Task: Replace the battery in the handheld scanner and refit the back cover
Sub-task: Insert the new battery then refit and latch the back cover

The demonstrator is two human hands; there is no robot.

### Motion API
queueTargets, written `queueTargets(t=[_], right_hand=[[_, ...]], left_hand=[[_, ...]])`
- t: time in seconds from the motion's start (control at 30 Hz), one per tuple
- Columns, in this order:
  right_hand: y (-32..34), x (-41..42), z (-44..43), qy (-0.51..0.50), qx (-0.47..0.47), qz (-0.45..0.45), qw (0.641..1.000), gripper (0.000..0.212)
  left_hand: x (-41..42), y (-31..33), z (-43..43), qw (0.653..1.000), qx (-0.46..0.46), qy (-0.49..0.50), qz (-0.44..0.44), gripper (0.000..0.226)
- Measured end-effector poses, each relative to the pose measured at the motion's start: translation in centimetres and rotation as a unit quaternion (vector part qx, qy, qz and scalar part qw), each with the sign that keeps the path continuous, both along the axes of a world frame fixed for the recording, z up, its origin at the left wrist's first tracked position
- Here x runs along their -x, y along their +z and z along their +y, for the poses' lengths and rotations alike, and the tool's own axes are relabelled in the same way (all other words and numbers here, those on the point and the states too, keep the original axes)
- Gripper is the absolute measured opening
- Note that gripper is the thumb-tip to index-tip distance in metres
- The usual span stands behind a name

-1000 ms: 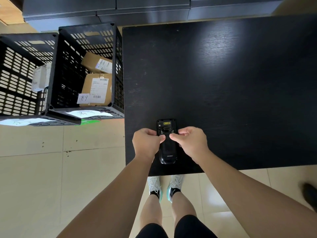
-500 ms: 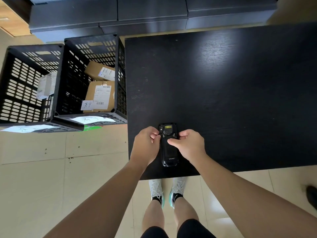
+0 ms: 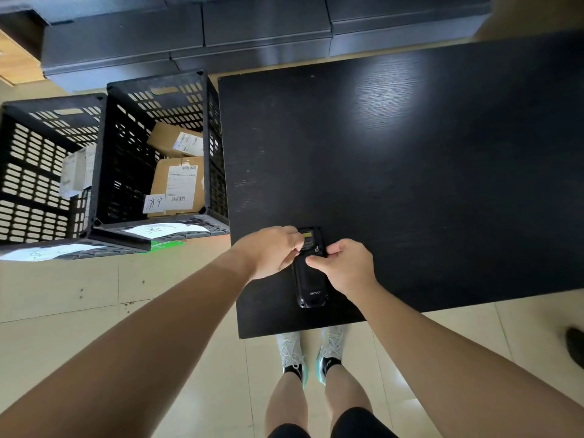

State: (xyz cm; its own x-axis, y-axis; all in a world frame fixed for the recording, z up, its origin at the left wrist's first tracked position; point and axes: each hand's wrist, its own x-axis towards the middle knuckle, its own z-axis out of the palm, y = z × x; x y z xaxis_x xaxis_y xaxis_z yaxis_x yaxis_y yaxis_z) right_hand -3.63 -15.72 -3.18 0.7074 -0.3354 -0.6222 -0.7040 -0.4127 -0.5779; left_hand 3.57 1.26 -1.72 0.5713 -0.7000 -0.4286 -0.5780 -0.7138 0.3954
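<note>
A black handheld scanner [image 3: 310,286] lies back side up on the black table [image 3: 410,172], near its front left corner. Its back cover carries a small white brand name at the near end. A yellow label shows at the far end. My left hand [image 3: 271,251] rests against the scanner's left side, fingertips on its upper part. My right hand [image 3: 344,267] grips the right side, thumb pressed on the back cover. Both hands hold the scanner flat against the table. No separate battery is visible.
Two black slotted crates [image 3: 104,172] stand on the floor left of the table; the nearer one holds cardboard parcels [image 3: 177,181]. Dark cabinets [image 3: 252,30] run along the far wall. My legs and shoes [image 3: 311,355] are below the table's front edge.
The view has shifted slightly. My left hand's fingers have crept further up the scanner's upper left part; my right thumb stays on the back cover. The scanner has not left the table.
</note>
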Motion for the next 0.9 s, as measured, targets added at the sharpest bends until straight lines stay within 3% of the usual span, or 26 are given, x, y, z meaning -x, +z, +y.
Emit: queueTargets(t=[0.23, 0.63, 0.9], right_hand=[[-0.3, 0.0, -0.1, 0.0, 0.006, 0.003, 1.0, 0.05], [-0.5, 0.0, 0.0, 0.004, 0.016, -0.005, 1.0, 0.05], [-0.6, 0.0, 0.1, 0.003, 0.023, -0.004, 1.0, 0.049]], left_hand=[[-0.6, 0.4, -0.7, 0.999, -0.042, -0.033, 0.01, 0.017], [0.9, 0.0, -1.4, 0.996, -0.032, 0.083, 0.032, 0.018], [3.0, -0.7, -2.8, 0.958, -0.041, 0.28, 0.039, 0.01]])
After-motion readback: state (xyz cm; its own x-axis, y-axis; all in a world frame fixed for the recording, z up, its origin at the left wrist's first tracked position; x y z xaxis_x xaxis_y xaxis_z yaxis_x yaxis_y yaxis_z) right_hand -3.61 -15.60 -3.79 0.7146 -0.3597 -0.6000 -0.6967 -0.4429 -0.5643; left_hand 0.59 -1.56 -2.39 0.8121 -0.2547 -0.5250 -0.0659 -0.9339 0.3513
